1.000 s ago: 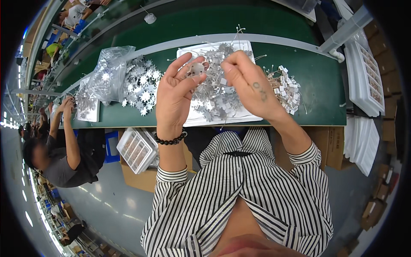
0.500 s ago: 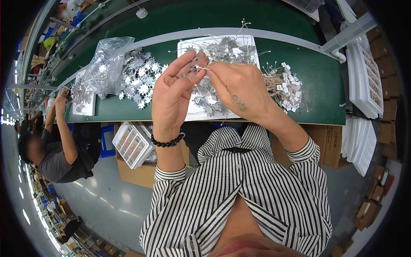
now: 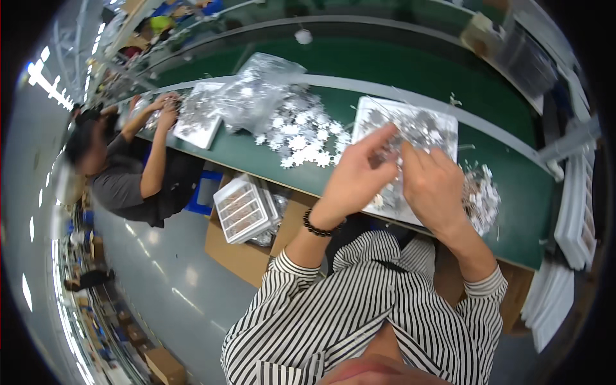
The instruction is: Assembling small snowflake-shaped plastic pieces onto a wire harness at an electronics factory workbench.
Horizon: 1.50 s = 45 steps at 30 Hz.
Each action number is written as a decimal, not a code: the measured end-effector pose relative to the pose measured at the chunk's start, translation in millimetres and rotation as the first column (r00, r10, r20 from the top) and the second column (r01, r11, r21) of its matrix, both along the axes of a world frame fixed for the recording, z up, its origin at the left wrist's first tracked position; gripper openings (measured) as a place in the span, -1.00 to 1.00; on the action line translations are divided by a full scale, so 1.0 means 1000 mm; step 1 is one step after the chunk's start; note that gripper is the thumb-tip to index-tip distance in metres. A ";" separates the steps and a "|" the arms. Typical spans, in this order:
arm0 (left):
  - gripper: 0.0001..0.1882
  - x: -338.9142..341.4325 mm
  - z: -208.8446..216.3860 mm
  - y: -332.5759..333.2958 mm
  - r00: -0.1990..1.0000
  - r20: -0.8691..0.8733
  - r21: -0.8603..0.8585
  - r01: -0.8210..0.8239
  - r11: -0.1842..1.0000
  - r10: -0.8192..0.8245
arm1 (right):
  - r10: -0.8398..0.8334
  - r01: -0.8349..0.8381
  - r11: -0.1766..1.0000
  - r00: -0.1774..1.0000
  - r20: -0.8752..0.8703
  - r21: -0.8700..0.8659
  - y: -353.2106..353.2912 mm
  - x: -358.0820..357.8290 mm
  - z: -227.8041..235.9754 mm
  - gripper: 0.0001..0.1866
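Observation:
My left hand (image 3: 356,173) is raised over a white tray (image 3: 410,215), thumb and index finger round a silver star-shaped metal plate (image 3: 385,154) that is blurred by motion. Close on its right, my right hand (image 3: 433,186) is closed in a pinch, its back toward me. A thin wire showed in that pinch half a second ago; now the fingertips are smeared and mostly hide it. In the tray lie many star-shaped plates with wires (image 3: 423,122). To the right of my right hand is a bundle of wires with white connectors (image 3: 482,199).
A heap of loose silver star plates (image 3: 301,131) lies left of the tray, beside a clear plastic bag (image 3: 260,90). Farther left, a co-worker (image 3: 125,173) handles parts by another white tray (image 3: 199,138). Below the bench edge stands a cardboard box (image 3: 234,260) with divided white trays (image 3: 240,212).
The view has swung, so the bench now sits tilted and shifted right. My hands have come slightly apart at the fingertips and remain over the tray.

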<state>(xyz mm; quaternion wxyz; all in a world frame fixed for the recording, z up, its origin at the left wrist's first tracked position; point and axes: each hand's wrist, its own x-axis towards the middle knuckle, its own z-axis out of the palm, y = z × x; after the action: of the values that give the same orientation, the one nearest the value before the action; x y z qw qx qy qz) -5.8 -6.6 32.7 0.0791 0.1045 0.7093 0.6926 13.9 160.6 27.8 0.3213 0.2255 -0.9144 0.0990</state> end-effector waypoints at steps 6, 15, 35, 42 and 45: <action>-0.40 0.002 0.010 0.005 0.999 -0.030 -0.107 0.028 0.994 -0.032 | 0.040 -0.043 0.998 0.998 0.049 0.048 0.010 -0.004 -0.005 -0.51; -0.37 0.002 0.026 0.001 0.984 -0.090 -0.096 0.144 0.985 -0.152 | 0.258 -0.155 0.925 0.926 0.275 -0.347 0.015 0.003 0.012 -0.38; -0.80 -0.011 0.004 -0.007 0.988 0.123 0.084 -0.105 0.991 0.094 | 0.267 -0.187 0.923 0.941 0.208 -0.336 0.020 -0.002 0.001 -0.50; -0.82 -0.024 -0.007 -0.011 0.962 0.065 0.011 -0.267 0.964 0.266 | 0.165 -0.055 0.944 0.932 0.323 -0.325 0.031 0.001 -0.014 -0.54; -0.79 -0.035 -0.026 -0.010 0.955 -0.145 -0.206 -0.286 0.936 0.260 | 0.102 0.005 0.958 0.928 0.358 -0.287 0.034 -0.003 -0.024 -0.50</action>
<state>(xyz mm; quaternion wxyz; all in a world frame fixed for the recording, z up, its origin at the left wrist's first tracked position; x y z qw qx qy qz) -40.5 -16.5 6.9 -0.0476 0.0350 0.7941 0.6049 10.8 194.7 4.0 0.1701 0.1775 -0.9288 0.2773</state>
